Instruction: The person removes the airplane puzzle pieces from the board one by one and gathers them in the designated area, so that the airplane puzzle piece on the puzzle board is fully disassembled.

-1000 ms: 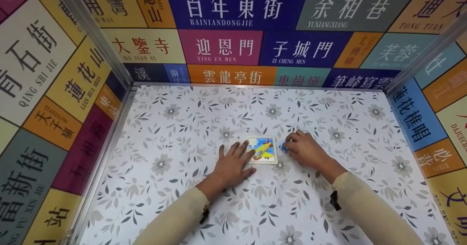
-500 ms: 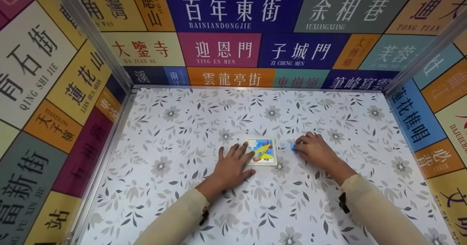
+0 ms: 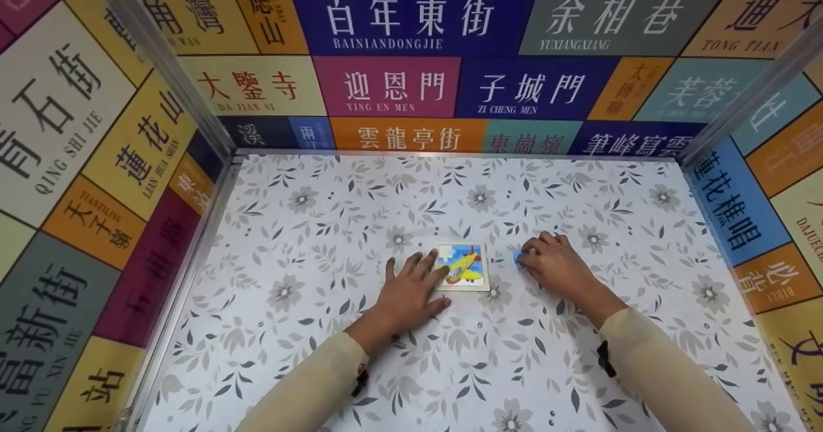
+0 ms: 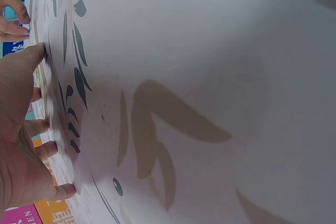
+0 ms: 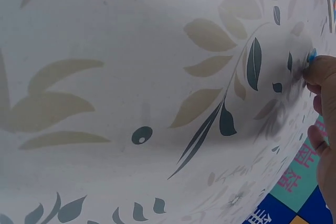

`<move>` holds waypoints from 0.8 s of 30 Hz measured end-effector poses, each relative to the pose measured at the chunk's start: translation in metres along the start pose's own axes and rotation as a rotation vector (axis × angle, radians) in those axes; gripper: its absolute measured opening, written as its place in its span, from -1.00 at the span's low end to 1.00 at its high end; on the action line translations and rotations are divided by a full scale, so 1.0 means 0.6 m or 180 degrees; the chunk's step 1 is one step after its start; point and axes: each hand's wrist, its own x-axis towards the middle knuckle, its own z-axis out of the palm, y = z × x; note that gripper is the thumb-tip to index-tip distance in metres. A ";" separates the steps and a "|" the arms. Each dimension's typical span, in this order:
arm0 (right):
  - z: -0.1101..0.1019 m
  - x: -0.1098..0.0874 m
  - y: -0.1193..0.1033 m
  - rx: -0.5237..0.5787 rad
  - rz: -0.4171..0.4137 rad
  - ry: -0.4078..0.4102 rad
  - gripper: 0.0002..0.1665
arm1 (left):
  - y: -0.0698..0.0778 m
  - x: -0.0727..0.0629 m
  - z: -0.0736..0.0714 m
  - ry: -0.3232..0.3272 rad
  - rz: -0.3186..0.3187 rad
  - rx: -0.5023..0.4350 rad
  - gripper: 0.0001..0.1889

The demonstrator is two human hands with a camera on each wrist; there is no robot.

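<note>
A small square jigsaw puzzle with a yellow airplane on blue sky lies on the table in the head view. A pale, knobbed patch shows at the picture's upper left. My left hand rests with fingers spread at the puzzle's left side, fingertips over its edge. To the right of the puzzle, apart from it, my right hand pinches a small blue puzzle piece, mostly hidden by the fingers. In the right wrist view, a bit of the blue piece peeks out at the fingertips, close over the tabletop.
A white cloth with grey flowers and leaves covers the table. Upright panels with colourful printed place names enclose the back and both sides. Beige sleeves with small dark clips cover both forearms.
My right hand has shifted right with the blue puzzle piece, away from the puzzle, then stayed about still over the last half second. My left hand keeps its place.
</note>
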 end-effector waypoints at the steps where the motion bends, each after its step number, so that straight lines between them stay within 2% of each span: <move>1: -0.001 0.000 -0.001 0.0037 0.0031 -0.0013 -0.84 | 0.000 0.000 0.000 -0.0019 -0.0006 0.0009 -0.25; 5: -0.003 -0.001 -0.003 0.0146 0.0139 -0.0097 -0.82 | -0.001 0.001 0.002 -0.0057 -0.0018 0.0037 -0.24; 15: -0.002 0.003 -0.007 0.0042 0.0141 -0.0166 -0.75 | -0.003 0.001 0.003 -0.0029 0.0002 -0.0019 -0.25; 20: -0.007 0.015 -0.019 0.0157 0.0178 -0.0129 -0.82 | -0.003 0.001 0.004 -0.0023 0.0003 -0.0013 -0.25; 24: -0.012 0.029 -0.033 0.0232 0.0317 -0.0222 -0.79 | -0.004 0.002 0.005 -0.0035 0.0000 -0.0023 -0.25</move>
